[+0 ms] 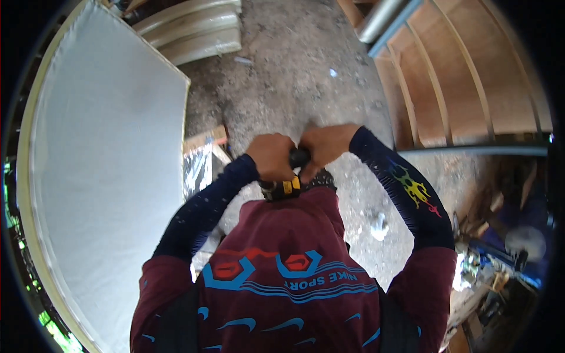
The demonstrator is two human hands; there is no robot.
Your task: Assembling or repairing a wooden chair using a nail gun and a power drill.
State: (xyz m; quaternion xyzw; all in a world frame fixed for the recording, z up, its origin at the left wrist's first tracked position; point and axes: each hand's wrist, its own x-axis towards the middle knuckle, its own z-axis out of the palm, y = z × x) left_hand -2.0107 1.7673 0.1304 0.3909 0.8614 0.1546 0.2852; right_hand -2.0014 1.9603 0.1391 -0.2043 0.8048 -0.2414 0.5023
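In front of my chest I have a black and yellow cordless drill point(289, 187) in my hands. My left hand point(271, 156) is closed round its grip, and the yellow-marked base shows below the fist. At the black round front end point(299, 156), my right hand point(326, 147) is closed with its fingers wrapped about that part. The right fingertips are slightly blurred, and whether a bit sits in the drill cannot be made out. Dark sleeves cover both forearms.
A large white fabric-covered panel point(112, 176) with a pale frame stands close on my left. Wrapped pale pieces point(203, 32) lie at the far left. A wooden frame with slats point(453, 76) is at the far right. Clutter point(500, 253) fills the right side. A whitish scrap point(379, 226) lies on the floor.
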